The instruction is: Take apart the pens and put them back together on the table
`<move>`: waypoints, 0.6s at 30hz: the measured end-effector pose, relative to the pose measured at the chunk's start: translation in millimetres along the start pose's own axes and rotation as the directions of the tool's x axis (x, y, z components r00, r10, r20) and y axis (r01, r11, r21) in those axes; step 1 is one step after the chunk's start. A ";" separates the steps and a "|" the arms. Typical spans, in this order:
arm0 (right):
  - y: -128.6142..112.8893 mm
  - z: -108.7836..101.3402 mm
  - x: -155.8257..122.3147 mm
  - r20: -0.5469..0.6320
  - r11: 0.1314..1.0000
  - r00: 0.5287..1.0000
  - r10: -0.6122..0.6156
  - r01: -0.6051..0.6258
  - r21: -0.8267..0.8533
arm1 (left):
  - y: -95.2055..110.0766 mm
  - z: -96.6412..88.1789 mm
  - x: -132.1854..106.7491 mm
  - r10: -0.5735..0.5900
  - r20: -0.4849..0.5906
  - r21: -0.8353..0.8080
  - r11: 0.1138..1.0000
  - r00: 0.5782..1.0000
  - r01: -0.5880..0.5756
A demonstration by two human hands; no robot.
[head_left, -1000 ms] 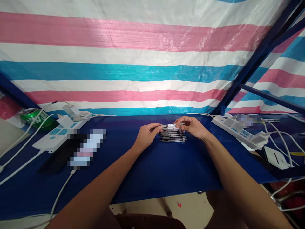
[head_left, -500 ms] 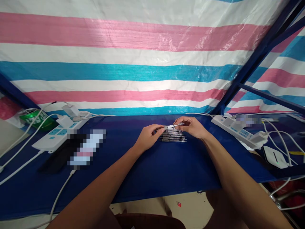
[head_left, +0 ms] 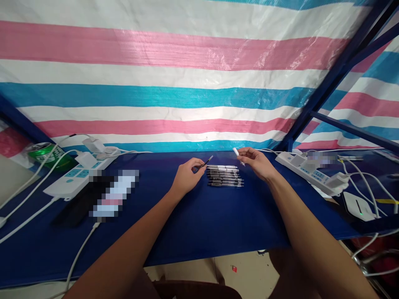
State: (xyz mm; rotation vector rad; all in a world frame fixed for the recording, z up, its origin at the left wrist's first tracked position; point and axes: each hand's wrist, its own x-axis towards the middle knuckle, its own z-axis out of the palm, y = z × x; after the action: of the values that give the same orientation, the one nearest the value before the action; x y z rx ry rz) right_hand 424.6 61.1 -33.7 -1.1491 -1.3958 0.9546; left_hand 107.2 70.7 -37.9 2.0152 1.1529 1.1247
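Observation:
Several pens (head_left: 225,176), clear and dark with some white parts, lie side by side in a neat stack of rows on the blue tabletop. At their left end my left hand (head_left: 189,176) is closed in a pinch on a thin dark pen part (head_left: 208,161), its pale tip angled up to the right. Beyond the pens' far right corner, my right hand (head_left: 254,161) pinches a white pen part (head_left: 235,152), tilted up to the left. A clear or whitish bit shows below those fingers. The two pen parts are apart.
A white power strip (head_left: 64,185) with plugs, a green can (head_left: 50,157) and a blurred-out phone (head_left: 115,193) on a cable are at left. Another power strip (head_left: 314,172), cables and a white box (head_left: 358,206) lie at right. A striped sheet (head_left: 174,97) hangs behind.
My hands have drawn apart, left hand to the left and right hand to the right. The white-and-dark pen they held together is now in two separate parts, one in each hand.

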 end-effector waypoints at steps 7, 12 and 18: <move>22.8 -22.9 6.6 -0.200 0.803 0.978 0.057 -0.164 -0.572 | -7.8 -30.7 4.5 -0.180 -0.015 0.356 0.918 0.984 0.173; 29.6 -36.2 3.5 -0.229 0.537 0.969 0.087 -0.239 -0.809 | -17.4 -51.0 3.3 -0.297 -0.038 0.656 0.713 0.954 0.248; 37.3 -44.1 -3.6 -0.215 0.423 0.970 0.114 -0.244 -0.873 | -30.7 -66.4 1.6 -0.341 -0.078 0.737 0.613 0.937 0.285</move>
State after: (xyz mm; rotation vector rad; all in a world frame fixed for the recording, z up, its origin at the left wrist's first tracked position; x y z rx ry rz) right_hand 473.5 64.3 -64.4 -2.1610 -1.7436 0.1538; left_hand 37.4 90.5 -28.2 2.2310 2.0783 0.3927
